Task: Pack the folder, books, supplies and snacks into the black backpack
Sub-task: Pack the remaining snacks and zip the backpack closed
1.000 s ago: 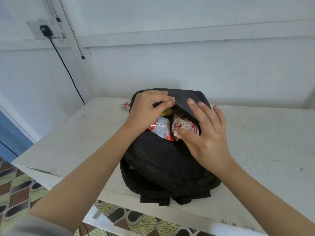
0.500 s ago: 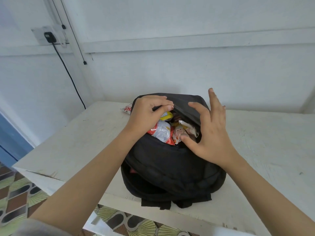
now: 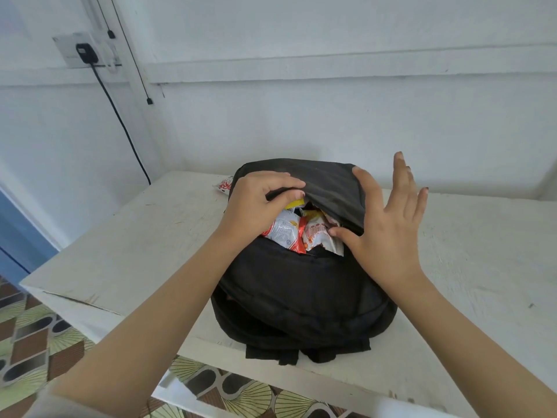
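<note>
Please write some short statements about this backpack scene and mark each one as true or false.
1. The left hand grips the flap of the black backpack. True.
2. The backpack is zipped shut. False: it is open, and snack packets show inside.
3. One loose packet lies on the table behind the backpack. True.
4. The right hand holds a book. False: its fingers are straight and spread, holding nothing.

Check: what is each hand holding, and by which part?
Left hand grips the black backpack by its top flap edge, above the snack packets. Right hand holds nothing: straight fingers touch the flap.
</note>
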### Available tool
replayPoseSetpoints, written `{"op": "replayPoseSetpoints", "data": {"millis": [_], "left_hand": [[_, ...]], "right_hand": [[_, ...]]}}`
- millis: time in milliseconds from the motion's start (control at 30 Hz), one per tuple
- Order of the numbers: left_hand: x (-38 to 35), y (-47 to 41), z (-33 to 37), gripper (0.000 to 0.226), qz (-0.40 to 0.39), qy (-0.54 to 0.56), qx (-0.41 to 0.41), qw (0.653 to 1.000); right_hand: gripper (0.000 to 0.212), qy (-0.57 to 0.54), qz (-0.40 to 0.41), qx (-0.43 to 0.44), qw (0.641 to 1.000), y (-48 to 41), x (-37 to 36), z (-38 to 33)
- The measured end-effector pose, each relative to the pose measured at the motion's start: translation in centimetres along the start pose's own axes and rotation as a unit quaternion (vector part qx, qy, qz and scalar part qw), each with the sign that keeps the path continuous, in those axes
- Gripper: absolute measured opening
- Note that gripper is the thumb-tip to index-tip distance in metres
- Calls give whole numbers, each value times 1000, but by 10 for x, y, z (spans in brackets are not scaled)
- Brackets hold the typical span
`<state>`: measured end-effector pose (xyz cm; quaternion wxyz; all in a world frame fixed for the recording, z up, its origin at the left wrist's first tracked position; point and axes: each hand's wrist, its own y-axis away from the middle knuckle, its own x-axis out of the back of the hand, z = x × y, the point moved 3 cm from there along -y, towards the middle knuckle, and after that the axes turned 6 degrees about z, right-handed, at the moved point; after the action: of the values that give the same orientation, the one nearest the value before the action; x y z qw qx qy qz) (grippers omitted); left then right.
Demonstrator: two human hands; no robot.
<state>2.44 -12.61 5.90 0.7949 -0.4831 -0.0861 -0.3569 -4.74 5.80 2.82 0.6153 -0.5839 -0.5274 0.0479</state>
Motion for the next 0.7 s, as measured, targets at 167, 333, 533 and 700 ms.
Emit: {"op": "replayPoseSetpoints", "data": {"millis": [167, 333, 533, 700], "left_hand": [[3, 12, -2, 21, -20, -9, 3, 1000], [28, 33, -22, 20, 9, -6, 40, 999], [91, 76, -114, 26, 25, -186, 147, 971], [117, 103, -207, 58, -90, -302, 227, 921]], "right_hand": [[80, -156, -80, 45, 983, -1, 9, -23], [43, -226, -151, 97, 957, -17, 7, -66], [28, -231, -223, 124, 939, -50, -35, -124], [35, -139, -326, 143, 924, -96, -106, -169]]}}
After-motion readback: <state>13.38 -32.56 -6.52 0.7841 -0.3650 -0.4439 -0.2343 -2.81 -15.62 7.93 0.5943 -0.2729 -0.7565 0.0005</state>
